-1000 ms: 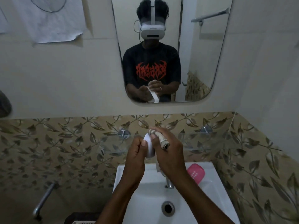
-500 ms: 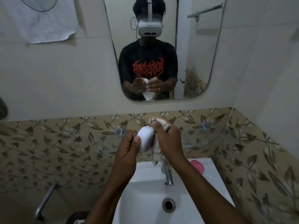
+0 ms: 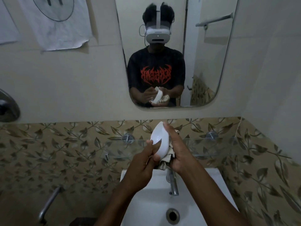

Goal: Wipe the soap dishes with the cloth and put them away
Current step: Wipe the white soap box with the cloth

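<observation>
A white oval soap dish is held upright on its edge above the sink, in front of the glass shelf. My left hand pinches its lower end between thumb and fingers. My right hand grips a beige cloth bunched against the dish's right side, with fingertips reaching the dish's top. The pink soap dish seen earlier is hidden behind my right arm.
A white sink with a drain lies below my hands, a chrome tap at its back. A glass shelf runs along the leaf-patterned tiles. A mirror hangs above. A metal pipe sticks out lower left.
The white dish has turned from its rounded back facing me to standing edge-on and higher. The cloth has moved from the top of my right hand down to the dish's right side.
</observation>
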Available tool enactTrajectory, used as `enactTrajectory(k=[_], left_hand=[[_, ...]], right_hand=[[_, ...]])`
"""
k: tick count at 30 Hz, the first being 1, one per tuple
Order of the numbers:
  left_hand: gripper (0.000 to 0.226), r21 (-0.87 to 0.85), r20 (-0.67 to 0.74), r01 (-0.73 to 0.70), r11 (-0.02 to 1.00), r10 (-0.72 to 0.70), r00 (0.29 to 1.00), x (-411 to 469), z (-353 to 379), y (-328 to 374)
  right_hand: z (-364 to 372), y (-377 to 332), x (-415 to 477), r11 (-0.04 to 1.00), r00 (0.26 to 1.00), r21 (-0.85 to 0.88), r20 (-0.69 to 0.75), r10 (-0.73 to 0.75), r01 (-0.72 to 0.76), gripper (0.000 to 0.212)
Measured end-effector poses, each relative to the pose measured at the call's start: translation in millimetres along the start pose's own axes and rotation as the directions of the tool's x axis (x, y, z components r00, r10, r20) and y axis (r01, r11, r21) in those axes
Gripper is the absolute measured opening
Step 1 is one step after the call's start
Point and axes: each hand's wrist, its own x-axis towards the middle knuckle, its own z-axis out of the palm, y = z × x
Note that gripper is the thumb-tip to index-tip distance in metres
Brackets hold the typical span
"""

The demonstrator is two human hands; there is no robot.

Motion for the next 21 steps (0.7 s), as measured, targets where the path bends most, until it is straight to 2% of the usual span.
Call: enactTrajectory(k=[1,3,5,7,9,11,13,16,18,19,21], left_hand=[[0.037,-0.001,0.042,-0.009,1.000,0.009,0.999,2,-4,-1],[0.039,-0.131,0.094,0.028,0.991,-0.016,0.995,8,-9,5],[0.051,-0.302,0.026,0.149,0.941,-0.149,0.989,13,-8,14],[0.045,-0.447,-0.076,0.294,0.845,-0.363,0.929,17,1,25],[0.032,-0.577,-0.134,0.343,0.741,-0.500,0.856,19,12,37],[0.026,-0.629,-0.185,0.334,0.702,-0.553,0.812,24,14,44],[0.022,-0.652,-0.170,0.340,0.678,-0.567,0.806,26,10,48],[0.022,-0.539,-0.263,0.283,0.793,-0.477,0.838,25,6,47],[0.025,-0.465,-0.372,0.170,0.869,-0.366,0.853,23,7,44],[0.024,-0.454,-0.415,0.135,0.881,-0.344,0.842,22,9,42],[0.022,-0.545,-0.466,0.087,0.834,-0.388,0.795,22,11,37]], right_hand=[[0,-1,0,0.997,0.998,-0.058,-0.032,-0.046,0.044,0.057],[0,1,2,0.940,0.957,-0.267,-0.137,-0.255,0.212,0.049],[1,6,0,0.749,0.851,-0.519,-0.077,-0.520,0.411,0.046],[4,12,-6,0.468,0.718,-0.696,0.099,-0.689,0.545,0.052],[2,20,-6,0.258,0.607,-0.754,0.226,-0.762,0.604,0.055],[-2,28,-5,0.125,0.551,-0.766,0.328,-0.767,0.631,0.050],[-6,31,-5,0.039,0.523,-0.762,0.406,-0.749,0.647,0.046],[-10,28,-9,-0.109,0.423,-0.732,0.502,-0.754,0.673,0.045],[-8,25,-10,-0.121,0.381,-0.701,0.514,-0.769,0.703,0.039],[-4,23,-11,-0.067,0.387,-0.699,0.470,-0.793,0.712,0.035],[6,21,-14,0.131,0.459,-0.702,0.303,-0.835,0.701,0.027]])
